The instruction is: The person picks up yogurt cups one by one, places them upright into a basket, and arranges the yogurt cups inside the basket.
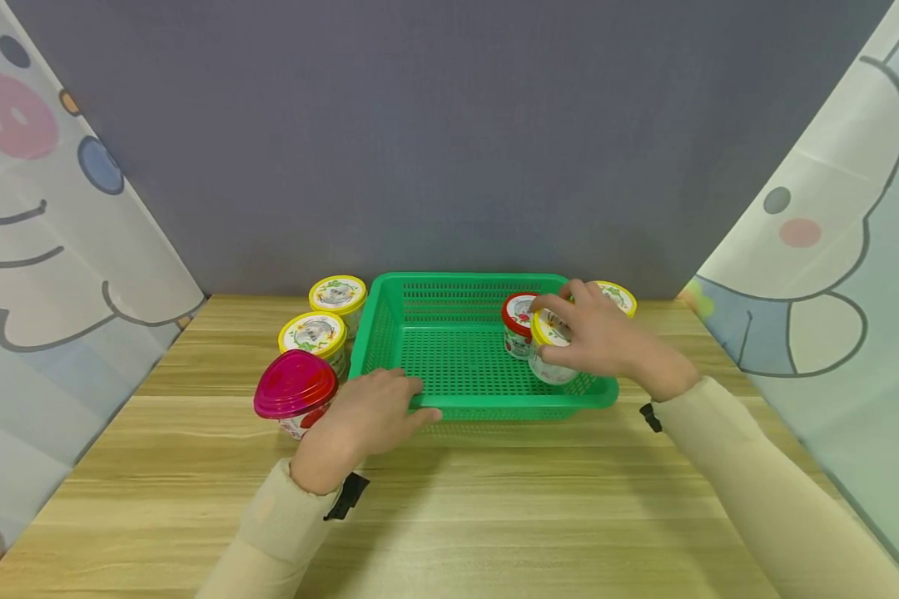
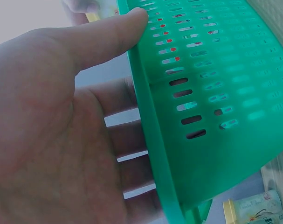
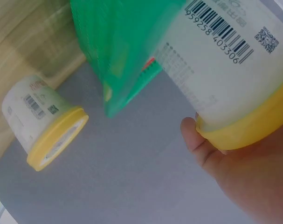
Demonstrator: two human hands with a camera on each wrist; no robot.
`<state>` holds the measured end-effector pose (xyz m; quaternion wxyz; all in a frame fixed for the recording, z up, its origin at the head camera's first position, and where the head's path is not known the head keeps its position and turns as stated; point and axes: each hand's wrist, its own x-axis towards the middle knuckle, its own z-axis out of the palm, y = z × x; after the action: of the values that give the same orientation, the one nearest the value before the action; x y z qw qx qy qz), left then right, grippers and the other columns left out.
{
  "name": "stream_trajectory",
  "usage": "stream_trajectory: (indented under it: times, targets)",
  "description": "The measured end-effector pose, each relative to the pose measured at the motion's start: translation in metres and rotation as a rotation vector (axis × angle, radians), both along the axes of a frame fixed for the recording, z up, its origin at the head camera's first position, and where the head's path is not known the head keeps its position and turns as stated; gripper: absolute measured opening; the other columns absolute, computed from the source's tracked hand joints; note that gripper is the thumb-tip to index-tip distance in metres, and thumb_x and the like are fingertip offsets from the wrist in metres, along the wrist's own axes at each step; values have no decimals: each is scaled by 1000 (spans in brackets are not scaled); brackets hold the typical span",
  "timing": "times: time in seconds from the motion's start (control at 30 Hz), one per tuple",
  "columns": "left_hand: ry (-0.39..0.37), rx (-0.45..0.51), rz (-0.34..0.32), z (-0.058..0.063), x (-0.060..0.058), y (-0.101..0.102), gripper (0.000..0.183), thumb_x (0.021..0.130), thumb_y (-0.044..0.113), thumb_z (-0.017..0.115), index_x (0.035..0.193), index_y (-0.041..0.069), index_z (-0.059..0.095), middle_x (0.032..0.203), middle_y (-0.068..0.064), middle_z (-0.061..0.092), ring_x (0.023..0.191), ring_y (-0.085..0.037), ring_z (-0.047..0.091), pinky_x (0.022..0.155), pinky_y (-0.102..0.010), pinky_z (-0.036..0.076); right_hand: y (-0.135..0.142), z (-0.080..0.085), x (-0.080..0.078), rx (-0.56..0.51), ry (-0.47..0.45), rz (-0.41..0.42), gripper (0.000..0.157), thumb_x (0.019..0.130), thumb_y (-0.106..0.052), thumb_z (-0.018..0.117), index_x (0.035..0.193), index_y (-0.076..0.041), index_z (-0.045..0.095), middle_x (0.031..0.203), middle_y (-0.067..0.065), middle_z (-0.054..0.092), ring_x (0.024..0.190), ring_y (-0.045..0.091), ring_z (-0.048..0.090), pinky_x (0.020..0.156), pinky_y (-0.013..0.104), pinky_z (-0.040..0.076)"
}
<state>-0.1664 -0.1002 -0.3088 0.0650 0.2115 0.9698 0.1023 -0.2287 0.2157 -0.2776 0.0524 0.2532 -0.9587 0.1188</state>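
My right hand (image 1: 595,333) grips a white tub with a yellow lid (image 1: 550,366) by its lid, over the right part of the green basket (image 1: 487,401). The right wrist view shows the barcode side of this tub (image 3: 216,60), fingers around the lid's rim. Beside it, inside the basket, stands a tub with a red lid (image 1: 520,324). My left hand (image 1: 370,412) holds the basket's front rim near the left corner. Seen from the left wrist, the thumb lies on the near side of the rim and the fingers (image 2: 125,135) pass behind it.
Left of the basket stand two yellow-lidded tubs (image 1: 313,334) and, closer, a tub with a pink, pointed lid (image 1: 295,384). Another yellow-lidded tub (image 1: 616,297) stands behind my right hand, beyond the basket's right side. A grey wall (image 1: 449,166) rises behind the wooden table (image 1: 494,516).
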Motion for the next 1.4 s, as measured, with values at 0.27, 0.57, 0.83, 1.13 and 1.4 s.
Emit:
stream_trajectory:
  times: [0.27,0.57,0.83,1.13,1.4]
  targets:
    - [-5,-2,5,0,0,0,54,97,46,67,135,8,65,131,-10,65,121,-32,59,98,-53,51,-4,-12,-2,-1,-11,18,54,85,-33,64,137,-21,60,115,9,50,98,27,43,82,41,40]
    - [0,1,5,-1,-1,0,54,97,46,67,135,8,65,132,-10,64,123,-32,58,98,-53,51,-6,-24,-5,14,-4,79,54,84,-34,64,135,-16,61,113,11,52,96,26,45,77,38,41]
    - [6,1,5,-1,-1,0,53,96,46,67,133,9,67,129,-10,65,120,-32,60,96,-52,52,-10,-32,-5,32,-79,68,53,86,-38,66,135,-19,61,114,8,50,97,25,42,76,37,41]
    - [1,1,4,-2,-1,0,53,97,46,67,134,8,66,130,-10,65,120,-31,60,97,-52,51,-13,-38,-7,23,-134,87,49,86,-40,67,132,-23,63,112,7,51,101,26,44,84,42,43]
    - [-1,4,4,-2,-1,0,53,96,45,67,134,8,66,130,-10,65,120,-31,60,97,-52,51,-16,-41,-8,61,-172,93,56,86,-43,70,136,-19,60,116,9,51,103,27,45,85,45,47]
